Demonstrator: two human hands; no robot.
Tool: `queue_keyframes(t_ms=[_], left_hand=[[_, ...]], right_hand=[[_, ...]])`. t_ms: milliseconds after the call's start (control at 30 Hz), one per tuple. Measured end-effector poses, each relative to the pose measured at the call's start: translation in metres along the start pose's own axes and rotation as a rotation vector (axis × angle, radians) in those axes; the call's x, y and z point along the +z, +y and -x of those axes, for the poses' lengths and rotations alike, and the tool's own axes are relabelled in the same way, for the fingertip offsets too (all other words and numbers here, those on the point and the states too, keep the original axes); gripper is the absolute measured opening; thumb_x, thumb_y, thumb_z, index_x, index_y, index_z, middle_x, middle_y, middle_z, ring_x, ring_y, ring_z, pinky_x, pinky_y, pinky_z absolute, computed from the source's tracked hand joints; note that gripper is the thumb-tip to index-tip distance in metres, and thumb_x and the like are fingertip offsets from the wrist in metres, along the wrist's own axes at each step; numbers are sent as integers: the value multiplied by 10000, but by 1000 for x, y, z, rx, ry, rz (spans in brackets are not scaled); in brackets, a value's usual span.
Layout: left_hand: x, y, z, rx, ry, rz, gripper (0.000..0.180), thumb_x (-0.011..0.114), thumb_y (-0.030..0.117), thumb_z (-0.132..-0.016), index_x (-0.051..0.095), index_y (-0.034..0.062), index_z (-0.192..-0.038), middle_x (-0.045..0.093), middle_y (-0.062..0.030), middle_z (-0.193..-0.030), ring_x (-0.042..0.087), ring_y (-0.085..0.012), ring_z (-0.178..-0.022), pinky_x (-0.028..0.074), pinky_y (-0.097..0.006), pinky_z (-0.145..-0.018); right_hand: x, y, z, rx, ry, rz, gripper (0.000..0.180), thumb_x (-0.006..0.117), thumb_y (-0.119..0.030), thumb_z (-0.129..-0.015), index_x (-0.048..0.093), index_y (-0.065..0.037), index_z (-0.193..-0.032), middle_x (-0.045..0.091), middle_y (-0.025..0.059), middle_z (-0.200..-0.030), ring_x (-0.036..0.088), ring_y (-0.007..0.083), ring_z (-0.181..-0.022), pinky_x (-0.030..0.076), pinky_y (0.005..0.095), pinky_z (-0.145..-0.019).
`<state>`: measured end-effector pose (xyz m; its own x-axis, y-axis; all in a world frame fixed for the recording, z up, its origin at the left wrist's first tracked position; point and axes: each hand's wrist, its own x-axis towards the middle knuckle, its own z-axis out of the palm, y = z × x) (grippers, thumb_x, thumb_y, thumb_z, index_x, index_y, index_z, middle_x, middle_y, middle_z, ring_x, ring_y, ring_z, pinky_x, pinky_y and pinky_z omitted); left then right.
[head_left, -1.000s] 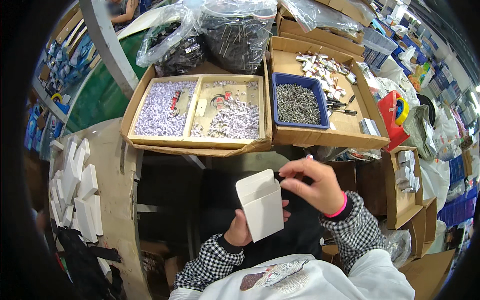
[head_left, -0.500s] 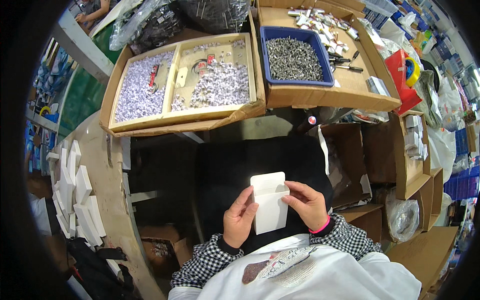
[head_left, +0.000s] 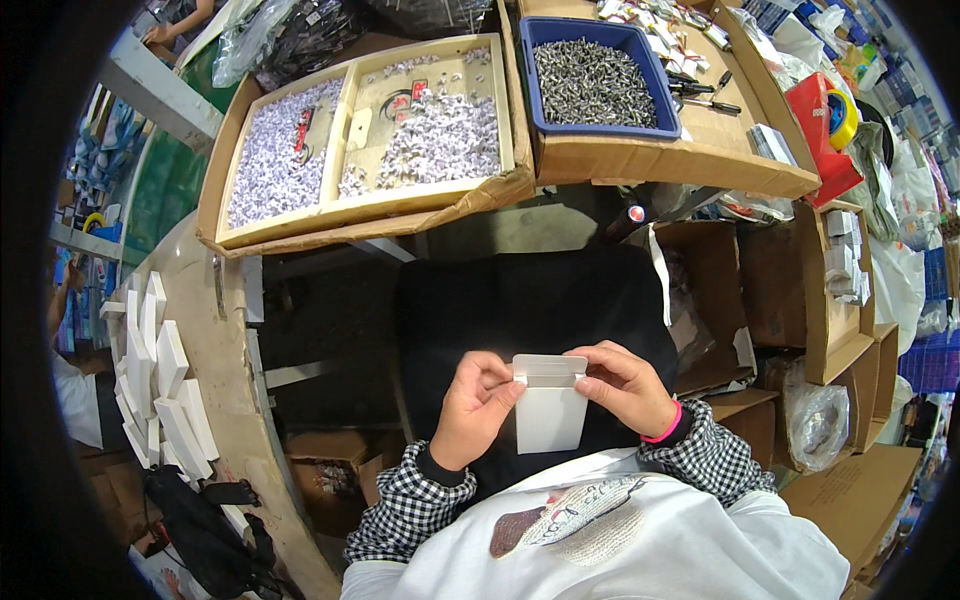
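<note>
Between my two hands is a small white carton (head_left: 551, 420) with its top flap raised, held above my dark lap. My left hand (head_left: 474, 405) pinches its upper left corner between thumb and fingers. At the upper right corner, my right hand (head_left: 628, 388) grips in the same way, a pink band round the wrist. Both thumbs lie near the carton's open mouth, by the small side flaps. What is inside the carton cannot be made out.
Several white cartons (head_left: 168, 385) lie piled on the table at left. Ahead stand a wooden tray (head_left: 335, 150) of small whitish pieces and a blue bin (head_left: 600, 133) of metal parts. Cardboard boxes (head_left: 705, 300) and a red holder with yellow tape (head_left: 843, 120) are at right.
The carton has tipped, so its front looks shorter and its flap lies flatter to the view. My fingers have shifted up to its top corners. The whole view has moved slightly.
</note>
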<state>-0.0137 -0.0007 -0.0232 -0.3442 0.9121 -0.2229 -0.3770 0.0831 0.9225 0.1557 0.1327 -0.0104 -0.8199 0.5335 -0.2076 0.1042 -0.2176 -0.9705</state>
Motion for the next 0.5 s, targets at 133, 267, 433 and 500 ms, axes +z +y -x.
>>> queue_keyframes(t_ms=[133, 267, 433, 500], left_hand=[[-9, -3, -4, 63, -130, -180, 234, 563, 27, -888, 578, 19, -1121, 615, -128, -1102, 592, -197, -1016, 482, -295, -874], [-16, -2, -1, 69, -272, -121, 305, 592, 26, -866, 588, 32, -1171, 597, -123, -1150, 572, -213, -1067, 472, -309, -900], [-4, -1, 4, 39, -223, -49, 304, 612, 54, -868, 574, -3, -1165, 595, -119, -1148, 557, -172, -1076, 470, -280, -897], [1, -1, 6, -8, -180, 2, 293, 611, 47, -868, 580, -1, -1155, 603, -117, -1133, 575, -160, -1036, 478, -270, -871]], right_hand=[[-5, -3, -3, -245, -82, 325, 195, 617, -55, -852, 637, -7, -1040, 615, 111, -1022, 589, 196, -957, 482, 280, -826], [-12, -8, -4, -227, -122, 300, 140, 639, -68, -836, 664, -15, -963, 630, 125, -1022, 608, 216, -941, 494, 296, -804], [-16, -20, -9, -161, -208, 323, 187, 697, -79, -782, 667, -15, -955, 639, 128, -1036, 615, 213, -900, 490, 310, -791], [-17, -25, -11, -203, -214, 401, 187, 690, -100, -792, 671, -26, -963, 653, 113, -1011, 617, 210, -860, 499, 301, -757]])
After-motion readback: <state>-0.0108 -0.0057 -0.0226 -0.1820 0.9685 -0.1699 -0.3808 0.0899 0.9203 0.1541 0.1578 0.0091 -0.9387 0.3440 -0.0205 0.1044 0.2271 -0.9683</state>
